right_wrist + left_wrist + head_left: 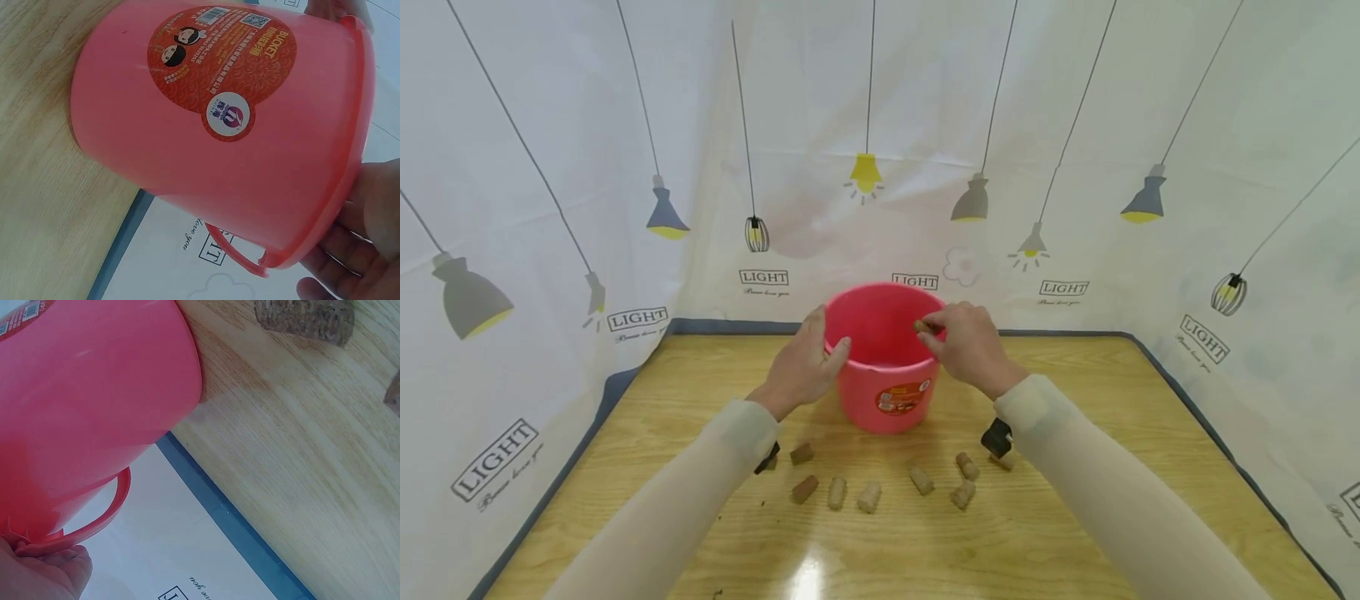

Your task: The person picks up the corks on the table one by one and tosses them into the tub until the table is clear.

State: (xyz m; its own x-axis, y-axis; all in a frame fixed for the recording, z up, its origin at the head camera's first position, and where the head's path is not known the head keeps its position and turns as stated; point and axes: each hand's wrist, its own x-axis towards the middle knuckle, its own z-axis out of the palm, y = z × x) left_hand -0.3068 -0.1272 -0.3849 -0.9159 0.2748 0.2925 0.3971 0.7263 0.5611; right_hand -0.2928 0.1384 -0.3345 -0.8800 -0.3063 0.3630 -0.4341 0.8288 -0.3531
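Observation:
A pink plastic bucket (886, 396) with a red round label (222, 69) stands upright on the table. My left hand (801, 367) holds its left rim, thumb over the edge, fingers on the outside near the handle (94, 531). Over the right side of the opening, my right hand (972, 343) pinches a small brown cork (922, 327) between thumb and fingers. In the right wrist view, that hand's curled fingers show beside the rim, and the cork is hidden. Several loose corks (869, 497) lie in front of the bucket, some pale, others darker brown (805, 489).
The wooden table (880, 554) runs back to a white curtain (812, 108) printed with lamps and edged in blue. Dark wrist devices show under both sleeves, one at the right (997, 437). A cork (1002, 460) lies beside the right forearm.

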